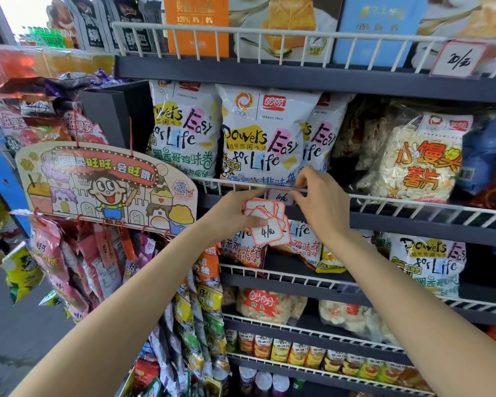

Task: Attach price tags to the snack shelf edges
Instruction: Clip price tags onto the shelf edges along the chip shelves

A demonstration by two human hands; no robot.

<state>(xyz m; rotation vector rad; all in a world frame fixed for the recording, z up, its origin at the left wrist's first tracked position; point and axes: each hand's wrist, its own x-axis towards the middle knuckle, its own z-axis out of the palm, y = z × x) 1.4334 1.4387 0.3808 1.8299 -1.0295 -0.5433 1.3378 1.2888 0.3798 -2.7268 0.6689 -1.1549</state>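
Snack aisle, grey steel shelving with white wire guard rails, bags packed tight on every tier. Nearest to you, your left hand (242, 209) pinches a fanned stack of spare price tags (265, 222), red-bordered, thumb curled over the top cards; the front one reads 4 and hangs below your knuckles, in front of the lower shelf's bags. Just beyond and to the right, your right hand (317, 193) is up at the wire rail (384, 200) of the middle shelf, fingers bent and closed around a single tag (281, 196) marked 10. That tag sits directly under the rail's top wire, between your two hands, its right edge against your right fingertips; your left index tip appears to touch its left side. Whether a clip or adhesive holds it cannot be made out. Behind it stand the white chip bags (259, 133) it prices. Further up and to the right, a finished tag (458, 58) reading 20 is already fixed on the top shelf rail. Judgement: you are mid-attachment on the middle shelf, seating the tag. The next move likely calls for pressing it flush and level on the wire, releasing gently to check it stays, then peeling the next card off the stack without dropping the fan.
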